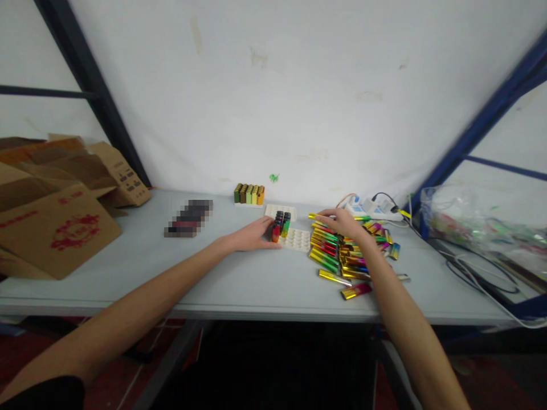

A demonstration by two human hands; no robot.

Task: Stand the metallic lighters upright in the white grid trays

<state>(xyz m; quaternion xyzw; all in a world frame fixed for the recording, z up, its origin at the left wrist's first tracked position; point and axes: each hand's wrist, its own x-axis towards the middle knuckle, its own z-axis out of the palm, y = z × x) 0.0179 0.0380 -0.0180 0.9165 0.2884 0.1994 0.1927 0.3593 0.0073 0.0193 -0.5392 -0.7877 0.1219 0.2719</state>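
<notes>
Several lighters [285, 226] with dark tops, red and green among them, stand upright in the left part of a white tray with round holes [300, 240]. My left hand [255, 234] is beside them on the left, thumb and fingers apart around their left side. Over the top of a pile of shiny gold, red and green tubes [327, 246] is my right hand [341, 221], its fingertips close to a gold tube [315, 216]; whether they grip it is too small to tell. A second white tray [273, 210] lies just behind the lighters.
Against the wall stands a block of green, yellow and orange lighters [249, 195]. A blurred dark object [189, 218] lies left of centre. Cardboard boxes [60, 230] are at the left; a power strip [372, 209], cables and a plastic bag [482, 228] at the right.
</notes>
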